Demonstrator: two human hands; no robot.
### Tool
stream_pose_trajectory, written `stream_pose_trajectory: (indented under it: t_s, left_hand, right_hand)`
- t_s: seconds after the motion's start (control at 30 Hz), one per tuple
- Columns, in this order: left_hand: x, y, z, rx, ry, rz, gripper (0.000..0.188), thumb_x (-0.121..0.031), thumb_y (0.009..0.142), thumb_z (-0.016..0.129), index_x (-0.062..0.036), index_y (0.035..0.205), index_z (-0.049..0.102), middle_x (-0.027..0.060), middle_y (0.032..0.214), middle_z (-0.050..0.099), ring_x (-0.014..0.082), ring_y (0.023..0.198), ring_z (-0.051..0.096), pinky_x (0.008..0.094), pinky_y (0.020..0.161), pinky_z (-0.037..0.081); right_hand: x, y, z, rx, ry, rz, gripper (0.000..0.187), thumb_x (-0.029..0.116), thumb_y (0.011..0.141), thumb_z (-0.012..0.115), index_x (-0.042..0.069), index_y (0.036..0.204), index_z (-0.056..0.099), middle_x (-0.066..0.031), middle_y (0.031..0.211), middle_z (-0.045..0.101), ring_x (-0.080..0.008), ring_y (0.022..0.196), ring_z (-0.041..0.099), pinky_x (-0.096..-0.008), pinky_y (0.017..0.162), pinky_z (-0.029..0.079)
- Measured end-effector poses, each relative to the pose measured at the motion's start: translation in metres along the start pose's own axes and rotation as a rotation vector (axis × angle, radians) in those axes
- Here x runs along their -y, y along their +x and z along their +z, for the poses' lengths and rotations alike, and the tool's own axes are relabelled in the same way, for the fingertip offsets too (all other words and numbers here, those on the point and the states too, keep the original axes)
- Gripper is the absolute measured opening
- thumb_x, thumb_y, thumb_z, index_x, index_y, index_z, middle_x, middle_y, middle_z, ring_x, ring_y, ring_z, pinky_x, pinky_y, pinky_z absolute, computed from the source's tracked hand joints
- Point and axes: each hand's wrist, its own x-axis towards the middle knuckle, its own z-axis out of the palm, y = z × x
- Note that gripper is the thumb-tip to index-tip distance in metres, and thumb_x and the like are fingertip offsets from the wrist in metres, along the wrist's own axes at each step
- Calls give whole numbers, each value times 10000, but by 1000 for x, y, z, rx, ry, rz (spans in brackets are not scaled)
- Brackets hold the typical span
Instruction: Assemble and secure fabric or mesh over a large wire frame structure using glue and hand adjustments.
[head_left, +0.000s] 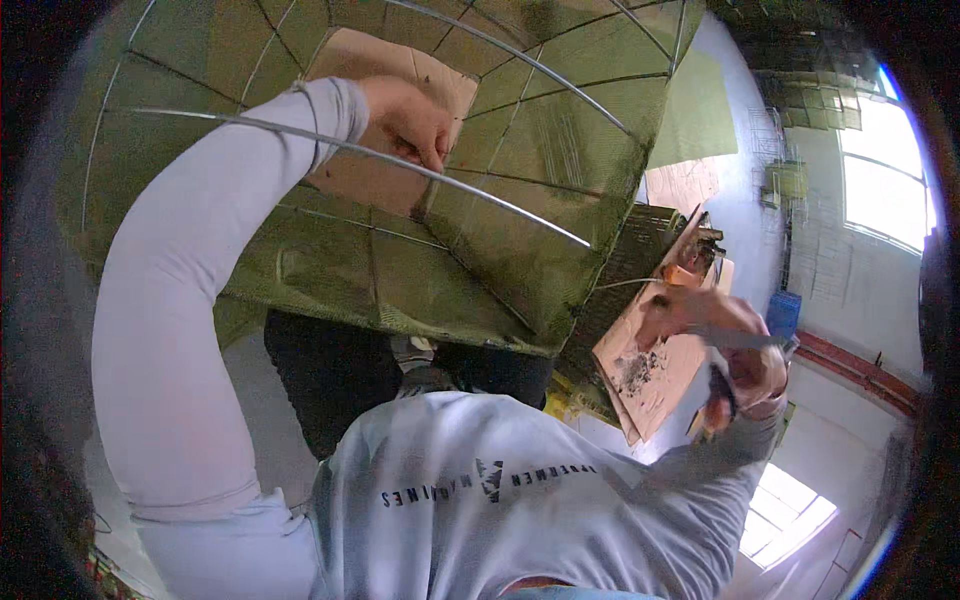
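Observation:
Over the green mesh cage [520,150] with a wire frame, my left hand [412,122] is bent down with its fingers curled together. A thin metal rod [510,212] crosses just below its fingertips. What the fingers pinch, if anything, is too small to make out. A cardboard sheet [375,190] lies beneath that hand, inside the cage. At the right, my right hand [705,325] is closed around a tool with a dark handle [719,390], blurred, its kind unclear. That hand is above a cardboard piece [660,400] strewn with small dark bits [640,368].
An orange object [682,274] and metal pieces [708,238] lie on the cardboard beyond my right hand. Mesh and wire frames [815,180] stand along the right wall. A blue container [785,312] is farther off. My legs [335,375] are close to the cage's near edge.

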Motion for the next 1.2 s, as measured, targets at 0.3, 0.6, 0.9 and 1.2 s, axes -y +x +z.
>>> stream_pose_trajectory:
  t_s: [0.3,0.6,0.9,1.2]
  left_hand:
    - [16,17,29,-382,264,-33,124,-122,765,667,2,764,670,75,688,650,166,568,590,349,490,446]
    - [6,101,110,-368,263,521,222,-208,807,565,-7,714,559,88,633,555,207,568,512,395,498,388]
    - [3,92,135,-459,-880,126,190,-246,840,568,-57,841,563,23,676,567,127,586,525,282,517,405]
    - [2,37,71,-216,-481,-6,158,-192,873,559,-62,791,594,4,668,580,116,554,518,287,507,433]
  right_hand:
    - [55,65,-19,226,-244,548,442,292,741,761,9,1045,610,-18,650,576,-77,553,551,-225,522,450]
    - [38,34,-16,-289,160,640,447,241,754,742,-26,1077,588,4,722,547,-60,628,507,-212,579,425]
    - [19,18,-11,-200,293,576,619,398,705,779,-52,1081,580,9,733,565,-42,628,504,-195,553,398]
    - [29,22,15,74,-207,377,733,522,636,792,-31,1074,591,-59,700,604,-122,557,546,-269,511,426]
